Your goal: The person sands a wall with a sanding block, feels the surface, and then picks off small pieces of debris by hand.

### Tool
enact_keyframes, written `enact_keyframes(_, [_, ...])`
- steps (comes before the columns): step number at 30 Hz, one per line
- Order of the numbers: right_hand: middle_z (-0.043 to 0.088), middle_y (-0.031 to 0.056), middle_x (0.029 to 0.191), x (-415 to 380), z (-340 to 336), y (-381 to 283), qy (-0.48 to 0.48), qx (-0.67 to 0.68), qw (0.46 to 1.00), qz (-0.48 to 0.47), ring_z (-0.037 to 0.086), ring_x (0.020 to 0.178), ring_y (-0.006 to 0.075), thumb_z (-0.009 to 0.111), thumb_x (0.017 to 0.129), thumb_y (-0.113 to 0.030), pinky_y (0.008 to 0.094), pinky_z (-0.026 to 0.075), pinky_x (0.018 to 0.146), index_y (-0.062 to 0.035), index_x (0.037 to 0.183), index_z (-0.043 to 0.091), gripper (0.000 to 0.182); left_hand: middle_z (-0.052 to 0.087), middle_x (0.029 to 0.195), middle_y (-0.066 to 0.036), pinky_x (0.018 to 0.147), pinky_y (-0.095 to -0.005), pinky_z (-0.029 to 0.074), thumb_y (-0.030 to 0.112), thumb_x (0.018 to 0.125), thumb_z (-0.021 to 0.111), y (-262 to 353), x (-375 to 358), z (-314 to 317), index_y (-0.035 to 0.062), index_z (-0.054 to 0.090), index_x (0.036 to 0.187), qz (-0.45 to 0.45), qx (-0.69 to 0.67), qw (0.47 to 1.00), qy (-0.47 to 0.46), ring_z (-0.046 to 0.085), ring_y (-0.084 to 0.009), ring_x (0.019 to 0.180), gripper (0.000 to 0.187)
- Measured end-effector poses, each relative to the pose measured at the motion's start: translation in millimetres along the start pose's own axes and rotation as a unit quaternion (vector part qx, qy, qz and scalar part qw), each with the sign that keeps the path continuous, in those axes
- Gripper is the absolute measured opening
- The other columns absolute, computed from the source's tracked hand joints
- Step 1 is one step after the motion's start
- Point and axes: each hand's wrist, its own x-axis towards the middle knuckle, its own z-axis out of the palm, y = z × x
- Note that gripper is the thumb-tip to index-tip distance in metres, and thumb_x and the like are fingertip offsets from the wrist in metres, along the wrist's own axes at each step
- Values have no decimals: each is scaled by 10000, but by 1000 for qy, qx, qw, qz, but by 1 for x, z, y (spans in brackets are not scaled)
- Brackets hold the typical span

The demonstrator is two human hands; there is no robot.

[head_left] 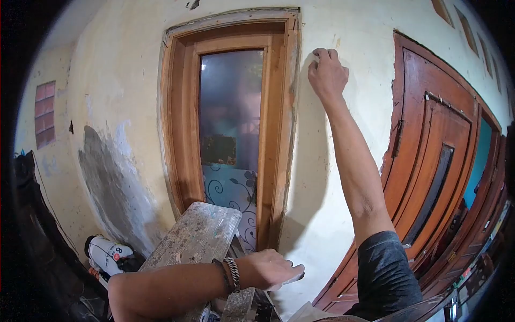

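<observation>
My right hand is raised against the cream wall, between the framed glass door and the red-brown door. Its fingers are curled in against the wall, and whatever they hold, if anything, is too small to make out. Low in the middle, my left hand reaches across above a paint-spattered plank, with a bracelet on the wrist. A small greyish piece shows at its fingertips; I cannot tell what it is.
A wooden-framed glass door stands ahead. On the right is a red-brown wooden door, partly open beside a teal surface. A grey patch marks the left wall. A white container sits at the lower left.
</observation>
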Motion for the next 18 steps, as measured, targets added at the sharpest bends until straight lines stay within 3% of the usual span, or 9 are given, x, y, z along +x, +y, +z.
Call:
enact_keyframes(3, [627,57,1077,2,0,1,-2,-11,1000,-6,647,946,233,631,823,-143,447,436,797,-137,1086,670,266,609,833,-150,612,-453,540,172,858,626,0,0,-2,40,428,1202,5,5,999,-31,678,-334,762,418])
enact_keyframes(18, [614,20,1113,0,1,11,-15,-6,999,-43,651,950,229,645,831,-161,457,455,776,-174,1116,648,285,609,774,-120,549,-408,533,182,852,630,0,0,-2,31,438,1172,8,31,999,-22,683,-291,711,403])
